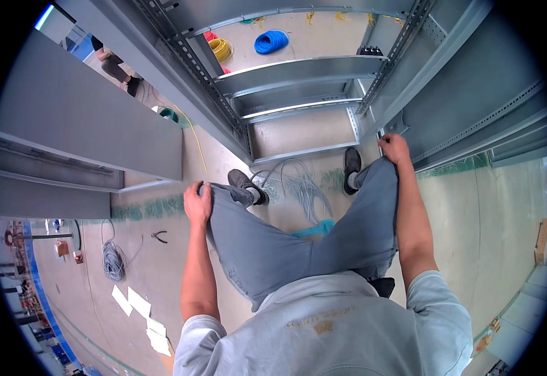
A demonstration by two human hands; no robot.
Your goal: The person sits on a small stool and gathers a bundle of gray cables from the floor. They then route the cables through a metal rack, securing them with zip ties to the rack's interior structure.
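Resting on my left knee (222,199), just left of the frame's centre, my left hand (197,203) drapes loosely, thumb apart from the fingers, with no object that I can make out. My right hand (395,149), right of centre, lies by my right knee (383,177) with its fingers curled in near a cabinet edge; I cannot tell whether they touch that edge or pinch something small. Steadying myself here, I judge it best to spread my weight over both knees, let the right fingers stay light and clear of the bare metal edge, and plant my feet off the loose cable. That gives two hands, two knees and two dark shoes (352,161), one either side of one grey cable tangle (311,203) at mid-frame. One grey metal cabinet (305,67), the nearest big thing to my fingers, fills the upper middle; beyond its rails lie one blue coil (268,42) and one yellow coil (221,50), with red bits beside them too hidden to count. Farther out, left of frame, I count one grey coil (113,262), one pair of pliers (161,237) and, lower left, about four white sheets (139,302), some overlapping.
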